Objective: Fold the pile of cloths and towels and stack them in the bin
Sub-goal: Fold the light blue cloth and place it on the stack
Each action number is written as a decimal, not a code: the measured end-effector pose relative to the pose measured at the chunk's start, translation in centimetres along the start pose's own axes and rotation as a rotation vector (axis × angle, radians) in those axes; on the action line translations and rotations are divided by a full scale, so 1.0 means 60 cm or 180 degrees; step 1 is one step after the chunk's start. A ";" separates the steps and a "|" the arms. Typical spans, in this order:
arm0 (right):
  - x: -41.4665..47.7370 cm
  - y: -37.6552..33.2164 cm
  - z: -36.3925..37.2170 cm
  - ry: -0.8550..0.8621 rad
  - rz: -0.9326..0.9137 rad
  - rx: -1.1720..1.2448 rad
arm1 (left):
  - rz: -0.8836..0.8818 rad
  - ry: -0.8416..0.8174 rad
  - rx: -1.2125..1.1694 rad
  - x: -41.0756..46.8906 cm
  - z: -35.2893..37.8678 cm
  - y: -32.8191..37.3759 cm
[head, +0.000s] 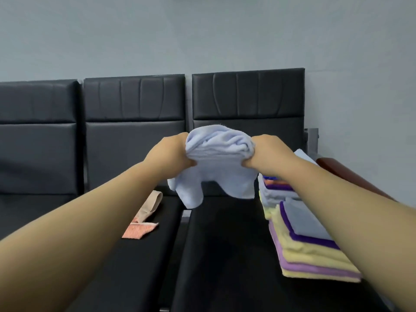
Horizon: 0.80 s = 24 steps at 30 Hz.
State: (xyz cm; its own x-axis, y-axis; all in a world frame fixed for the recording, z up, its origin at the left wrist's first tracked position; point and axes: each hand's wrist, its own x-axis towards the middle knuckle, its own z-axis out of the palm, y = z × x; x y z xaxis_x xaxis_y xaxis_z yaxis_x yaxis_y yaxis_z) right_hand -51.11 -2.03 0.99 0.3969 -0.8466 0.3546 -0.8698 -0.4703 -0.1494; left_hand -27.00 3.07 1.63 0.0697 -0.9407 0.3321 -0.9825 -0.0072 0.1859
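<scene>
A light blue towel point(219, 163) hangs bunched in the air above the black seat point(227, 239). My left hand point(171, 154) grips its left side and my right hand point(265, 154) grips its right side, both at the same height. The towel's lower corners droop below my hands. On the right of the seat lies a stack of folded cloths point(315, 251) in yellow, purple and grey-blue, partly hidden by my right forearm. A second pile of folded cloths point(276, 190) sits behind it. No bin is in view.
An orange and beige cloth point(146, 219) lies unfolded on the neighbouring seat to the left. Black padded seat backs point(135, 122) run along the grey wall. A reddish-brown object point(333, 167) shows at the right edge behind my arm.
</scene>
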 end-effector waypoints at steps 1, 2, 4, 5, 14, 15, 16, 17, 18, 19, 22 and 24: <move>-0.016 0.001 0.005 -0.0129 -0.0036 -0.0048 | -0.0039 -0.0252 0.0126 -0.009 0.007 0.002; -0.035 0.003 0.014 -0.0293 -0.0074 -0.0046 | 0.0065 -0.0609 0.0350 -0.016 0.025 -0.001; -0.075 0.019 0.053 -0.0822 -0.0010 0.0408 | 0.0240 -0.1339 0.0645 -0.053 0.064 0.000; -0.096 0.027 0.081 -0.1162 0.0059 0.0583 | 0.0262 -0.1616 0.0593 -0.074 0.086 -0.005; -0.201 0.051 0.277 -0.2376 0.0660 0.0521 | -0.0108 -0.2460 -0.0042 -0.166 0.297 -0.096; -0.197 0.049 0.283 -0.2341 0.0757 0.0680 | -0.0156 -0.2369 -0.0328 -0.167 0.310 -0.097; -0.193 0.044 0.286 -0.2213 0.0816 0.0858 | -0.0244 -0.2208 -0.0512 -0.167 0.315 -0.094; -0.189 0.042 0.292 -0.2154 0.0911 0.0995 | -0.0281 -0.2011 -0.0687 -0.165 0.325 -0.090; -0.185 0.038 0.297 -0.2062 0.1017 0.1082 | -0.0324 -0.1901 -0.0722 -0.162 0.334 -0.084; -0.182 0.037 0.303 -0.2016 0.1159 0.1082 | -0.0352 -0.1900 -0.0751 -0.157 0.344 -0.080; -0.177 0.032 0.330 -0.2116 0.1307 0.0928 | -0.0322 -0.2353 -0.0534 -0.153 0.348 -0.068; -0.182 0.025 0.332 -0.2375 0.1203 0.0841 | -0.0292 -0.2836 -0.0420 -0.153 0.335 -0.072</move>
State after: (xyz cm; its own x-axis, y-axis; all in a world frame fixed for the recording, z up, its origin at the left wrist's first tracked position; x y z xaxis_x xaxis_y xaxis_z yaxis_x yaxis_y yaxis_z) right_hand -50.93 1.55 -21.47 0.2645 -0.8560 -0.4442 -0.9221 -0.0896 -0.3765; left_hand -26.83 4.94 -20.80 -0.0664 -0.8528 -0.5180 -0.9482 -0.1078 0.2990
